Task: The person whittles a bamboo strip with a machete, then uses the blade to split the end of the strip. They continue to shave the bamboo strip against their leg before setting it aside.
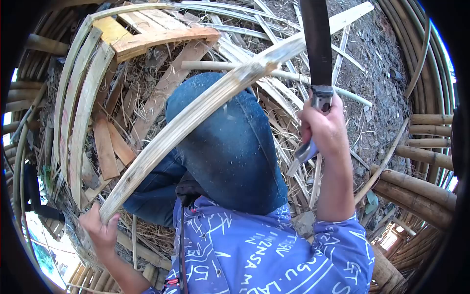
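Observation:
A long split bamboo strip [196, 110] runs slantwise across my raised knee [225, 152], from lower left to upper right. My left hand [100, 228] is closed round its lower end, the thumb lying along it. In my right hand [323, 117] is the handle of a machete, gripped tight. The machete's dark blade [317, 44] points up and away from me, overlapping the far part of the strip in this view. A rough, paler node shows on the strip just past the knee.
A low wooden bench [166, 39] stands at the upper left, with long pale slats [81, 112] beside it. Shavings and split strips [293, 181] litter the ground round my legs. Bamboo poles [416, 188] line the right side, and more bamboo walling [24, 93] rises at the left.

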A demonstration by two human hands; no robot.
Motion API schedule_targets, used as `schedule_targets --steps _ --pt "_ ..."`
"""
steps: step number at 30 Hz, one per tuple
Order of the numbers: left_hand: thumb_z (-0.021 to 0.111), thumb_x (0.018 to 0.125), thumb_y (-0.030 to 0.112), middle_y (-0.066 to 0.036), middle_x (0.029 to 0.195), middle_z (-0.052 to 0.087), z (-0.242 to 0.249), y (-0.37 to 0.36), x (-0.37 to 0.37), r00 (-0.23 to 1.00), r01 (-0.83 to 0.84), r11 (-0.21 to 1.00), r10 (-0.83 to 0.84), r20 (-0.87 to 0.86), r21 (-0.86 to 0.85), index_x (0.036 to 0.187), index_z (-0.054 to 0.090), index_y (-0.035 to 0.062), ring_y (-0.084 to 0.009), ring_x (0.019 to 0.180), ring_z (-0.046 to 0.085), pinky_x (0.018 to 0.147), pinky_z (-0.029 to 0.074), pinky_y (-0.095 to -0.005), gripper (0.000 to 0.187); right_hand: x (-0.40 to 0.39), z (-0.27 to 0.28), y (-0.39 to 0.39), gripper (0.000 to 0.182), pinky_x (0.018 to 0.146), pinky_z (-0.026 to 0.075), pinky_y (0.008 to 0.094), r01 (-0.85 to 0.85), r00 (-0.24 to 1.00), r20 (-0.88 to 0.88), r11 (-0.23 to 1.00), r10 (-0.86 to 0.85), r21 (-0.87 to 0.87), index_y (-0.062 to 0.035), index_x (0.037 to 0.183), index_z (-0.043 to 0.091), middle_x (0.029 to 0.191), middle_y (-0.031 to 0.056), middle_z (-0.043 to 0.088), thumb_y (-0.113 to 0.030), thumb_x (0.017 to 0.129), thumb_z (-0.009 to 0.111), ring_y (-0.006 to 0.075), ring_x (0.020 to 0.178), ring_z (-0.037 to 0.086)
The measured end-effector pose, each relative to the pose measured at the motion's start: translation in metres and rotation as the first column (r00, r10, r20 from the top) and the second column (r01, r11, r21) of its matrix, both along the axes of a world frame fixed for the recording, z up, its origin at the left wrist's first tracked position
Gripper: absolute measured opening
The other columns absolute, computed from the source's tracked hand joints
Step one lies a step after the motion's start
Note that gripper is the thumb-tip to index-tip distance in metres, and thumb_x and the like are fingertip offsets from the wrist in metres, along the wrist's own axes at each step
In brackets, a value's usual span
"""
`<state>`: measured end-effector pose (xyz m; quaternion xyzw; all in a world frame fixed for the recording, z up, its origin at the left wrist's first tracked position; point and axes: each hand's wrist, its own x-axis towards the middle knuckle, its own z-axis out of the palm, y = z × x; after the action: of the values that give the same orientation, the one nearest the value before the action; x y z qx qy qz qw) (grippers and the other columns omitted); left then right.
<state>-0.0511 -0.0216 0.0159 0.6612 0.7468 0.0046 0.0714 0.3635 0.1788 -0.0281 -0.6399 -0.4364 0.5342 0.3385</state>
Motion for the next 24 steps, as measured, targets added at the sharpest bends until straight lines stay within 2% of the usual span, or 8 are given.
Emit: schedule_targets --steps 2,9,13,14,15,18,22,24 --pt "0.052 0.083 0.063 -0.016 0.062 0.041 -0.003 0.007 0.006 1.0 0.009 0.998 -0.009 0.001 0.065 0.078 0.049 -0.0024 -0.0358 0.061 0.041 0.062 0.03 -0.0397 0.066 -0.002 -0.023 -0.018 0.02 0.041 0.035 0.0204 -0.221 0.974 -0.011 0.963 0.225 0.153 -0.0067 0.083 0.048 0.059 -0.0021 0.05 0.001 0.071 0.062 0.0051 0.046 0.048" --pt "0.055 0.083 0.059 -0.017 0.063 0.041 0.005 0.018 0.014 1.0 0.016 0.999 -0.017 0.022 0.034 0.076 0.051 -0.0014 -0.0364 0.06 0.039 0.061 0.03 -0.0402 0.061 0.003 0.002 -0.004 0.027 0.05 0.036 0.0193 -0.109 0.994 -0.033 0.978 0.104 -0.176 0.0 0.096 0.055 0.069 -0.0014 0.053 -0.002 0.068 0.057 0.0045 0.057 0.047" --pt "0.058 0.082 0.056 -0.017 0.067 0.047 0.013 0.017 0.003 0.997 -0.024 0.993 0.032 0.068 -0.114 0.083 0.054 -0.003 -0.0357 0.065 0.042 0.064 0.032 -0.0392 0.059 0.013 0.003 0.001 0.03 0.059 0.039 0.0233 -0.243 0.959 0.14 0.969 0.247 -0.045 -0.0004 0.096 0.056 0.072 -0.0012 0.051 -0.003 0.066 0.059 0.0079 0.065 0.048" --pt "0.065 0.08 0.049 -0.017 0.069 0.049 0.015 0.019 0.005 0.997 -0.007 0.991 0.017 0.071 -0.134 0.085 0.057 -0.0027 -0.0353 0.066 0.044 0.065 0.033 -0.039 0.052 0.012 0.013 0.008 0.031 0.06 0.039 0.0233 -0.09 0.992 0.063 0.97 0.107 -0.228 -0.0011 0.097 0.056 0.073 -0.0012 0.051 -0.003 0.066 0.059 0.0071 0.067 0.048" --pt "0.065 0.08 0.049 -0.017 0.069 0.049 0.012 0.018 0.009 0.997 -0.017 0.99 0.027 0.069 -0.141 0.085 0.057 -0.0027 -0.0353 0.066 0.044 0.065 0.033 -0.039 0.052 0.005 0.004 0.006 0.02 0.037 0.036 0.0211 -0.02 0.999 -0.035 0.993 0.016 -0.118 -0.0028 0.084 0.05 0.056 0.0009 0.05 0.003 0.069 0.061 0.0079 0.039 0.046" --pt "0.07 0.078 0.032 -0.018 0.068 0.049 0.005 0.022 0.014 0.997 -0.03 0.998 0.033 -0.068 0.046 0.081 0.055 -0.0022 -0.0351 0.066 0.047 0.067 0.033 -0.041 0.038 -0.006 0.003 -0.012 0.024 0.036 0.037 0.0226 -0.258 0.966 -0.037 0.966 0.258 -0.005 -0.0024 0.09 0.048 0.06 0.0018 0.051 0.002 0.07 0.06 0.0087 0.039 0.046" --pt "0.064 0.071 0.01 -0.019 0.063 0.046 0.008 0.033 0.022 0.998 -0.013 0.999 0.011 0.058 0.03 0.075 0.05 -0.0029 -0.0374 0.06 0.047 0.06 0.034 -0.0425 0.019 0.008 0.006 0.006 0.026 0.035 0.036 0.0227 -0.03 0.998 -0.067 0.992 0.021 -0.125 -0.0012 0.092 0.048 0.06 0.0017 0.05 0.002 0.07 0.061 0.0092 0.039 0.046" --pt "0.06 0.068 0.004 -0.02 0.061 0.045 0.009 0.035 0.021 0.996 0.002 0.999 -0.005 0.093 0.037 0.075 0.05 -0.0035 -0.0385 0.058 0.047 0.057 0.034 -0.0425 0.014 0.002 0.002 -0.009 0.024 0.04 0.037 0.0209 -0.151 0.984 -0.111 0.985 0.142 -0.083 -0.002 0.09 0.051 0.062 -0.0004 0.051 0.0 0.069 0.061 0.0064 0.045 0.047"
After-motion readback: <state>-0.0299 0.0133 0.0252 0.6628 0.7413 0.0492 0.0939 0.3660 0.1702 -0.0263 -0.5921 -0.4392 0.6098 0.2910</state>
